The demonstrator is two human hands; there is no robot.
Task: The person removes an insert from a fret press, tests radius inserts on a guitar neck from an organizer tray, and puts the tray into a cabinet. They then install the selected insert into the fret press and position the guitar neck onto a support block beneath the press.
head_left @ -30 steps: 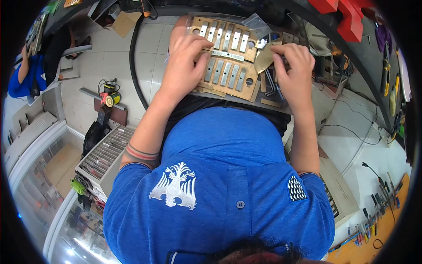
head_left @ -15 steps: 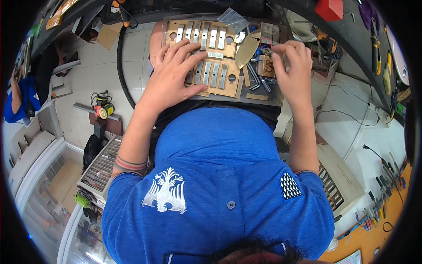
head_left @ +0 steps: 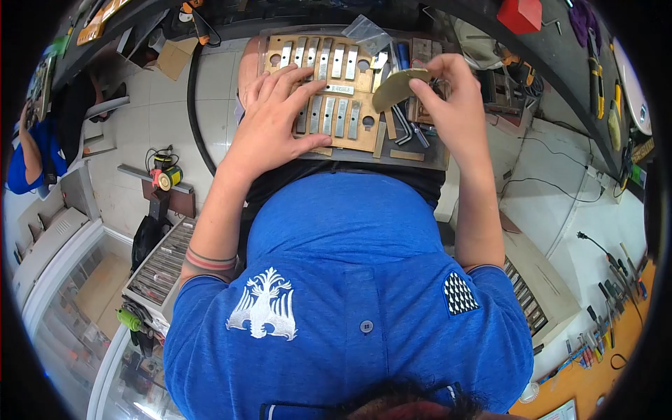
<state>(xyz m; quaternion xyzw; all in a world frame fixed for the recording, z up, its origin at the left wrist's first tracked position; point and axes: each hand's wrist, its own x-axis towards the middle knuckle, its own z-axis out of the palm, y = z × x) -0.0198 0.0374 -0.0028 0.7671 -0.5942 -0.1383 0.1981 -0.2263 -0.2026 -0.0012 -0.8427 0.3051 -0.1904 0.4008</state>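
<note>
On my lap, a tan board (head_left: pixel 365 141) carries two rows of grey metal bars (head_left: pixel 325 59), with a small marked bar (head_left: pixel 340 89) lying between the rows. My left hand (head_left: pixel 271 129) rests flat on the board's left side, fingers spread over some of the bars. An oval, brass-coloured plate (head_left: pixel 397 89) is pinched between the thumb and fingers of my right hand (head_left: pixel 455 105). The plate is tilted above the right edge of the board. Below it lie bent hex keys (head_left: pixel 403 126), partly covered by the plate.
A clear plastic bag (head_left: pixel 367 32) lies at the board's far right corner. Past the lap, a dark bench edge (head_left: pixel 259 14) curves across, with a red block (head_left: pixel 519 15) on it. At far left, another person's arm (head_left: pixel 30 155) shows. Tools (head_left: pixel 607 301) line the right side.
My right hand has moved left and taken hold of the oval plate, which is now tilted differently. My left hand stays almost where it was on the board.
</note>
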